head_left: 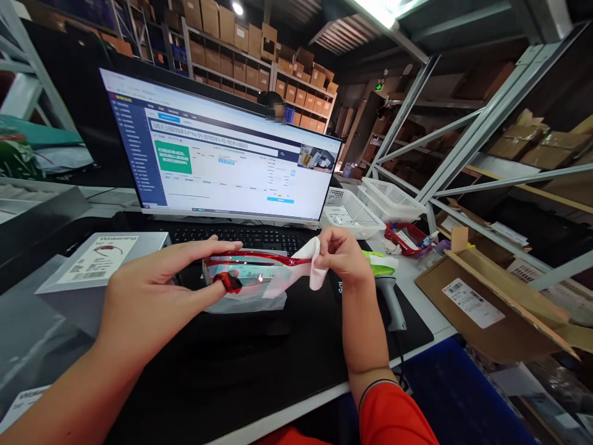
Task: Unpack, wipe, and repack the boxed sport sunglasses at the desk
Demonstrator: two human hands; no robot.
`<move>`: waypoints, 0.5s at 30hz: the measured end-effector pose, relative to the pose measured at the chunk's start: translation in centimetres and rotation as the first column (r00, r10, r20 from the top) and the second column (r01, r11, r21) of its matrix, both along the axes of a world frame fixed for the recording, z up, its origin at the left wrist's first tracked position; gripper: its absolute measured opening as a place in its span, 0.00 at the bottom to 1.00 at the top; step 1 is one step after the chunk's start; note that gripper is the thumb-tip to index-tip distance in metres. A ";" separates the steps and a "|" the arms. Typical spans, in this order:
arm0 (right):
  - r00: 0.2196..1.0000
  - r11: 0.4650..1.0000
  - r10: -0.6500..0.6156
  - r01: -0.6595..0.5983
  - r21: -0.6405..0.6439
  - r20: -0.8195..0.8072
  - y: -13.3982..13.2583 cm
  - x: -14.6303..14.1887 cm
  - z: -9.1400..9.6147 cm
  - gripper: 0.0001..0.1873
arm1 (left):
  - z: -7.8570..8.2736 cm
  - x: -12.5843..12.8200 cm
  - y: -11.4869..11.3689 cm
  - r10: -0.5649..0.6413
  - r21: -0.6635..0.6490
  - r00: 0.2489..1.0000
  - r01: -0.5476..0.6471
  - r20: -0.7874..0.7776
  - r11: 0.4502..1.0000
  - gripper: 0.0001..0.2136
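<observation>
Red-framed sunglasses (259, 258) with a shiny lens are held up above the black desk mat (259, 371). My left hand (157, 290) pinches one end of them, thumb below and fingers above. At the other end my right hand (340, 253) grips a white cloth-like piece (315, 262) around the tip of the frame. Behind and below the sunglasses lies a clear plastic bag (269, 304). Left of my left hand stands a grey box (125, 244) labelled "Wokening", with a picture of glasses. Right of my right forearm rests a grey and green handheld scanner (390, 296).
A lit monitor (222, 161) stands behind a black keyboard (273, 238). White plastic baskets (352, 213) and a red basket (407, 238) sit at the right back. An opened cardboard box (486, 303) is at the right. Metal shelves hold many cartons, and a person's head shows behind the monitor.
</observation>
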State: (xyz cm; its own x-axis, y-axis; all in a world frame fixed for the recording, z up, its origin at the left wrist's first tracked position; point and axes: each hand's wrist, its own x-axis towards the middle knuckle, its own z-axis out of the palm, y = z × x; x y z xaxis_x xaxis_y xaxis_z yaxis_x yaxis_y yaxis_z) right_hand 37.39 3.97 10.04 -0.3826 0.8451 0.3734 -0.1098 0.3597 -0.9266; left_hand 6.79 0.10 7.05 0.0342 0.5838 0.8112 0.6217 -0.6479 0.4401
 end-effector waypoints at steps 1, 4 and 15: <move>1.000 1.000 -0.021 0.021 -0.006 -0.020 0.1 -0.1 0.0 0.32 | 0.0 -0.1 0.0 0.009 0.002 1.000 -0.009 -0.003 1.000 0.16; 0.993 0.995 -0.103 0.102 -0.020 -0.057 0.1 -0.6 0.3 0.34 | 0.1 -0.4 0.0 0.031 0.028 0.999 -0.031 -0.016 0.999 0.15; 0.923 0.973 -0.125 0.041 0.229 0.363 -3.1 -4.9 -0.4 0.24 | -0.3 0.8 1.4 -0.192 0.204 0.953 0.241 -0.235 0.949 0.16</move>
